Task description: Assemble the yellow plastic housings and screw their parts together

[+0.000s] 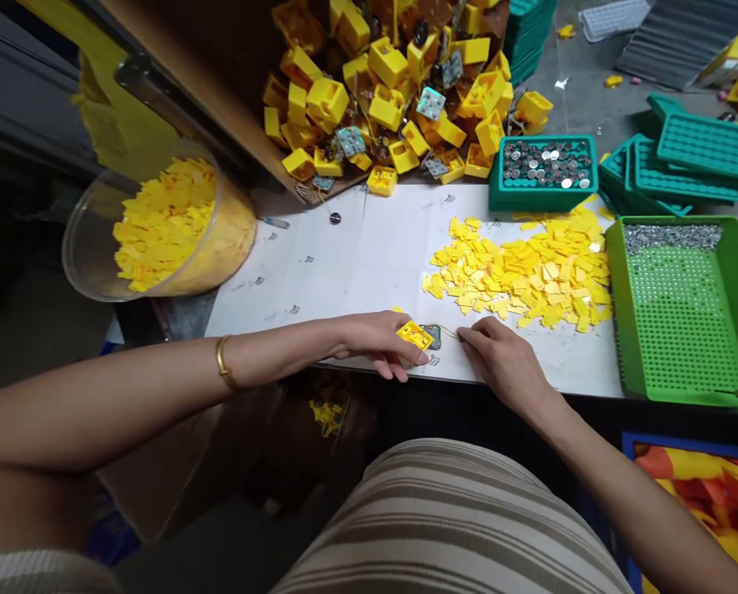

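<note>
My left hand (384, 342) grips a small yellow plastic housing (414, 335) near the front edge of the white work surface, its hollow side facing up. Beside the housing lies a small grey board (431, 337), with a thin wire running from it toward my right hand (495, 351). The fingertips of that hand are pinched together at the wire's end on a small dark round part (461, 334). Its details are too small to make out. Just beyond my hands spreads a loose pile of flat yellow plastic pieces (529, 268).
A clear tub (232, 223) of yellow pieces stands left. At the back, a cardboard box (232, 74) holds yellow housings (387, 62). A teal tray (542, 198) carries round metal parts; a green basket (632, 330) with small metal pieces sits right. Teal trays (708, 148) are stacked behind.
</note>
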Tool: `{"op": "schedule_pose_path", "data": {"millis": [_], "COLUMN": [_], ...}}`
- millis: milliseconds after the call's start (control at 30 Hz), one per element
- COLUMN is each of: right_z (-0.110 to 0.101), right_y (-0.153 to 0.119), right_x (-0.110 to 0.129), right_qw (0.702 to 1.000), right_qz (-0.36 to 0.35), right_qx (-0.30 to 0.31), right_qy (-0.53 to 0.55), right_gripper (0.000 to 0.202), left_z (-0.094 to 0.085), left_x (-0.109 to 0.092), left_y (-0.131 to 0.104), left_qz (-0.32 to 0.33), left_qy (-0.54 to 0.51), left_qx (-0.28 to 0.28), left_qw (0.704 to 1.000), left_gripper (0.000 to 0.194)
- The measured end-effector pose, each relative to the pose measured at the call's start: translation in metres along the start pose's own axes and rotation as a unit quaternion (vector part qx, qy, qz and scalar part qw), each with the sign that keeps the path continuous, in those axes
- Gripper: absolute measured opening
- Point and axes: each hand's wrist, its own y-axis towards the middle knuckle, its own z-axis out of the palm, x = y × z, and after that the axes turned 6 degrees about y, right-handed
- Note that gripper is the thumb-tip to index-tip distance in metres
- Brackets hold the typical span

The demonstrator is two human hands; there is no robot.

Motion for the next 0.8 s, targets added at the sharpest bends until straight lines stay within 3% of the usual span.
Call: {"op": "schedule_pose_path", "data": {"millis": [233, 333, 400, 500, 567, 633, 700, 800], "right_z": [-0.002, -0.006, -0.011, -0.021, -0.026, -0.027, -0.026, -0.024], "right_y": [0.007, 0.012, 0.015, 0.016, 0.013, 0.006, -0.001, -0.01], "right_x": [-0.007, -0.014, -0.02, -0.022, -0.017, -0.009, -0.002, 0.005], "right_qw": [0.998, 0.984, 0.944, 0.843, 0.818, 0.85, 0.904, 0.954], "right_qz": [0.024, 0.05, 0.09, 0.149, 0.147, 0.109, 0.065, 0.041], "right_qx": [-0.001, -0.044, -0.091, -0.13, -0.113, -0.096, -0.089, -0.077], "right_qy": [0.059, 0.165, 0.304, 0.5, 0.545, 0.507, 0.414, 0.287], "right_gripper": [0.024, 0.017, 0.014, 0.026, 0.029, 0.022, 0.016, 0.014], "left_z": [0.004, 0.007, 0.011, 0.019, 0.027, 0.035, 0.043, 0.049], "left_x": [0.01, 0.012, 0.011, 0.007, 0.005, 0.002, 0.0, -0.003], "left_y": [-0.001, 0.001, 0.003, 0.008, 0.013, 0.019, 0.024, 0.026], "left_qz": [0.018, 0.03, 0.037, 0.06, 0.08, 0.103, 0.128, 0.144], "left_qy": [-0.174, -0.213, -0.237, -0.272, -0.281, -0.288, -0.3, -0.316], "left_qx": [0.048, 0.059, 0.043, 0.014, 0.024, 0.045, 0.052, 0.023], "left_qw": [0.983, 0.975, 0.97, 0.96, 0.956, 0.951, 0.944, 0.937], "left_gripper": [0.036, 0.03, 0.029, 0.038, 0.042, 0.038, 0.031, 0.026]}}
